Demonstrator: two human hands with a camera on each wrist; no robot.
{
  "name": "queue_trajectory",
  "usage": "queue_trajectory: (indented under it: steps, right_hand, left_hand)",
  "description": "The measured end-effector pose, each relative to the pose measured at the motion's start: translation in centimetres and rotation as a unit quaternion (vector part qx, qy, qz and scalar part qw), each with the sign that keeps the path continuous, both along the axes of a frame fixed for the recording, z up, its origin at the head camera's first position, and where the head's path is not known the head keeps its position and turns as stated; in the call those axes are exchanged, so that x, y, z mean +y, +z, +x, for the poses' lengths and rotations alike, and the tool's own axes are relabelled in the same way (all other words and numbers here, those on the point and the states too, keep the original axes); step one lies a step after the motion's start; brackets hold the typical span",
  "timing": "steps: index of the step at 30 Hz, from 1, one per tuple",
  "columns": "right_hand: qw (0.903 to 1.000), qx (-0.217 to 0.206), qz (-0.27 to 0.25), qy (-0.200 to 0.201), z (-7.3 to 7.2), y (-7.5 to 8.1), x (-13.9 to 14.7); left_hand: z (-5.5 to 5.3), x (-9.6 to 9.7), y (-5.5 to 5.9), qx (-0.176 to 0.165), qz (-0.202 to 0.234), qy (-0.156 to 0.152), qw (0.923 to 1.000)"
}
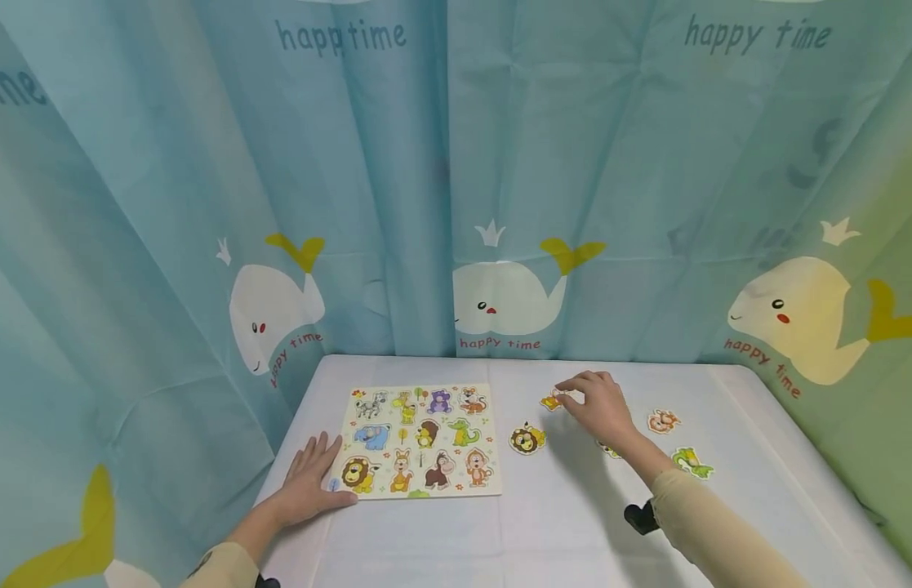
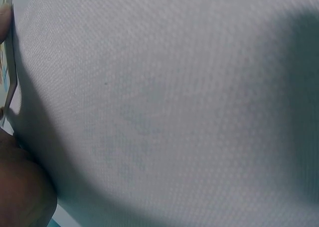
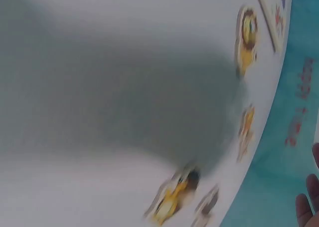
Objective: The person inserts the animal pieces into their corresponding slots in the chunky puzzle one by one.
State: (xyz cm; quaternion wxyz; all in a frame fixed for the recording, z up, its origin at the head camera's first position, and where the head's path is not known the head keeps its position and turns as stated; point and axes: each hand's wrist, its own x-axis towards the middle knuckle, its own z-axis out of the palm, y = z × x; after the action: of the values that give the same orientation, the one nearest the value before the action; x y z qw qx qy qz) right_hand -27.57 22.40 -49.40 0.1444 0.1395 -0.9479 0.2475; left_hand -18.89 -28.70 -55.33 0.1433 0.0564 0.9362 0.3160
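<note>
One board (image 1: 494, 449) bears eleven printed animals (image 1: 371, 437). At least five loose animal pieces (image 1: 527, 439) are visible, some partly hidden. Two hands (image 1: 304, 487), one table (image 1: 404, 543) and three whale faces (image 1: 500, 298) appear.

Both sleeves are plain pale beige. The left sleeve (image 1: 226, 567), nearer the wearer than the board (image 1: 496, 483) and off its left corner, shows a cuff and a small dark mark on its outer side. The right sleeve (image 1: 720, 527), nearer than the board and well to its right, narrows toward a cuff with soft creases underneath. Below that cuff juts a black piece (image 1: 642, 518) with rounded lobes; a black bit (image 1: 268, 582) shows beside the left sleeve. Both hands are bare, wrists uncovered.
</note>
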Motion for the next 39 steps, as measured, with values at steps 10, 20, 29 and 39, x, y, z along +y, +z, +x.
queue_trajectory:
  steps: [10, 20, 29, 39]
  right_hand:
    - [0.9988, -0.027, 0.003, -0.041, 1.4, 0.3, 5.2]
    - [0.9970, -0.065, 0.022, -0.035, 2.5, -1.9, 8.5]
    - [0.9936, -0.100, 0.049, -0.021, 3.3, -3.6, 9.8]
    - [0.9941, -0.107, 0.016, 0.015, 3.1, -4.7, 10.3]
  left_hand:
    - [0.1, 0.0, 0.2, 0.003, 0.009, -0.001, 1.0000]
    - [0.2, -0.1, -0.1, 0.004, 0.004, -0.001, 1.0000]
    - [0.2, -0.1, 0.0, 0.010, 0.006, -0.005, 0.9999]
    - [0.2, 0.0, 0.0, 0.004, 0.003, -0.004, 1.0000]
